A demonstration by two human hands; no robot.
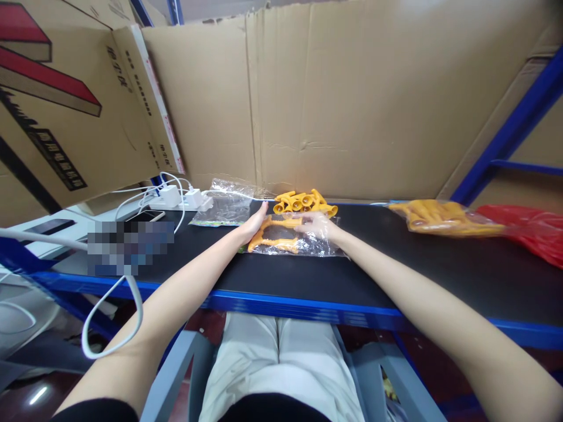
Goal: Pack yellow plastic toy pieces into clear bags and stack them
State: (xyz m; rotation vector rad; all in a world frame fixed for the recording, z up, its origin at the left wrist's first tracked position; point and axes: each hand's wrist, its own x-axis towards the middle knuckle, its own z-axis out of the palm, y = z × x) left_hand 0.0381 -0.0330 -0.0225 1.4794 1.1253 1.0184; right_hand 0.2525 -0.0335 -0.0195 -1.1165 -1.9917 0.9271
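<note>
A clear plastic bag (323,245) lies on the black tabletop in front of me, with yellow plastic parts (281,245) showing inside it. At its left end is my left hand (256,224), seen from the side with one digit pointing up; its other fingers are hidden behind the bag. My right hand (319,224) reaches in from the right, fingers bent at the end of a yellow part. Whether that hand is inside the film or over it, I cannot tell. Just behind is a pile of loose yellow parts (305,203) with cup-shaped ends.
Another clear bag (231,202) lies flat at left, near a white power strip (192,200) with plugs and cables. A filled bag of yellow parts (444,217) and a red plastic bag (528,225) are at right. Cardboard (352,105) stands behind; a blue rail (299,306) edges the front.
</note>
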